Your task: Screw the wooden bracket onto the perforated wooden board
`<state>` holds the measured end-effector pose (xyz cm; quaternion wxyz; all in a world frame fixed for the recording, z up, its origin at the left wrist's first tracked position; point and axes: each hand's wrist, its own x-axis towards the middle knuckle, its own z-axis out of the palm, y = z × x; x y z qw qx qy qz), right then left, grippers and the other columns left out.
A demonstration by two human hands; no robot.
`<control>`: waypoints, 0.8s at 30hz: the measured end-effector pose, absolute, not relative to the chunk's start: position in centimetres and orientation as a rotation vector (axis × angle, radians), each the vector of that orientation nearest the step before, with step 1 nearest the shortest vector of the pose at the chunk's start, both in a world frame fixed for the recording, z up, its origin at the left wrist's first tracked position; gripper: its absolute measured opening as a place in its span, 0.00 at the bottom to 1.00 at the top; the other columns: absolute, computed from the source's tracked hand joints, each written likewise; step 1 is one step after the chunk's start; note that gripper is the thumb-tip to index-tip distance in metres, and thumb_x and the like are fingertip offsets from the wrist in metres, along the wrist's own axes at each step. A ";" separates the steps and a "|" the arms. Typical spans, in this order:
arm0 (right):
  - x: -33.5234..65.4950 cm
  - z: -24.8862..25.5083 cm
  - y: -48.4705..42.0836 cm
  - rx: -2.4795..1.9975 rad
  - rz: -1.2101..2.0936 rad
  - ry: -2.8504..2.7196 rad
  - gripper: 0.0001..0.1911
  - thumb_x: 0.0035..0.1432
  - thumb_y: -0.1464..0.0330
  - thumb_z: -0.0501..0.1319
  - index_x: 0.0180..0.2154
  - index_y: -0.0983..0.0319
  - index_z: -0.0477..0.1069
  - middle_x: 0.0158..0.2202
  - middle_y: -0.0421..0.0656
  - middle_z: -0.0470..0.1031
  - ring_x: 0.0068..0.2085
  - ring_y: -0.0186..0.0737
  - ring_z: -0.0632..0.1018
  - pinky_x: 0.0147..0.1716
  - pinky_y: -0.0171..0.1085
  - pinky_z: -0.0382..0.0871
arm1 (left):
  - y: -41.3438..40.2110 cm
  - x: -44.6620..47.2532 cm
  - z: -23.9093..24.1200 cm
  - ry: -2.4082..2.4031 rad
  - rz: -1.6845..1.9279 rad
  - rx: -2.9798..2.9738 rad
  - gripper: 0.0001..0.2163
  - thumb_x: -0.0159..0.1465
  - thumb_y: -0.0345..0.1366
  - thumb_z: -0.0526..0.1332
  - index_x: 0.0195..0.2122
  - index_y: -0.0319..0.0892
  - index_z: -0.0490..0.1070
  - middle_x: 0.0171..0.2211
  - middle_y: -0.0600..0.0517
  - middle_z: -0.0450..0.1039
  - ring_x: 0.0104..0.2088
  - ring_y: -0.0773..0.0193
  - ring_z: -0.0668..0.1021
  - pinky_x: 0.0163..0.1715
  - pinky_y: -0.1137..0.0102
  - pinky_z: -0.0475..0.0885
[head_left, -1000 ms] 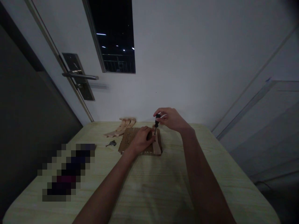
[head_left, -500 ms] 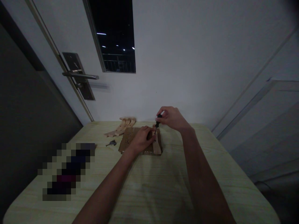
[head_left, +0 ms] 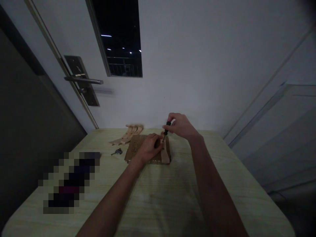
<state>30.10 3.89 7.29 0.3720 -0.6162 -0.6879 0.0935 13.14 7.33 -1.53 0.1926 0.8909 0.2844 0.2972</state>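
Right hand (head_left: 179, 125), just below frame centre, pinches black-handled screwdriver (head_left: 166, 129), thumb reaching farther left across handle than second ago; tip still at pale wooden piece (head_left: 165, 155), lower centre, on brown board (head_left: 134, 146); left hand (head_left: 149, 148) still spread over both, thumb and forefinger apart

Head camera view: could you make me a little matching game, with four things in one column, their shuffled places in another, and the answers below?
Things:
1. Screwdriver
2. Single pale wooden piece
3. Curved wooden pieces
4. Door handle

Places:
A. Loose at the far edge of the table
B. To the left of the dark window
C. In the right hand
D. On the brown board

Pairs: 1-C, 2-D, 3-A, 4-B
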 end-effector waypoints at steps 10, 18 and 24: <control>30.2 7.1 4.1 -1.440 0.277 -1.912 0.03 0.49 0.74 0.61 0.29 0.62 0.72 0.24 0.38 0.73 0.25 0.31 0.72 0.28 0.31 0.64 | 7.5 13.2 -1.9 0.797 0.853 2.510 0.11 0.61 0.38 0.58 0.43 0.41 0.69 0.39 0.47 0.71 0.42 0.58 0.73 0.44 0.63 0.69; 30.2 7.6 3.6 -1.549 0.267 -1.958 0.16 0.48 0.81 0.54 0.36 0.64 0.76 0.34 0.44 0.78 0.31 0.33 0.74 0.33 0.32 0.67 | 7.3 13.2 -1.7 0.814 0.840 2.483 0.11 0.60 0.36 0.59 0.44 0.40 0.69 0.40 0.47 0.71 0.42 0.58 0.73 0.45 0.62 0.68; 30.4 7.7 3.3 -1.579 0.280 -1.963 0.17 0.48 0.82 0.54 0.37 0.63 0.75 0.33 0.43 0.77 0.31 0.33 0.74 0.33 0.32 0.66 | 7.5 13.1 -1.8 0.816 0.824 2.497 0.11 0.61 0.37 0.59 0.44 0.40 0.69 0.41 0.46 0.71 0.43 0.57 0.73 0.46 0.62 0.68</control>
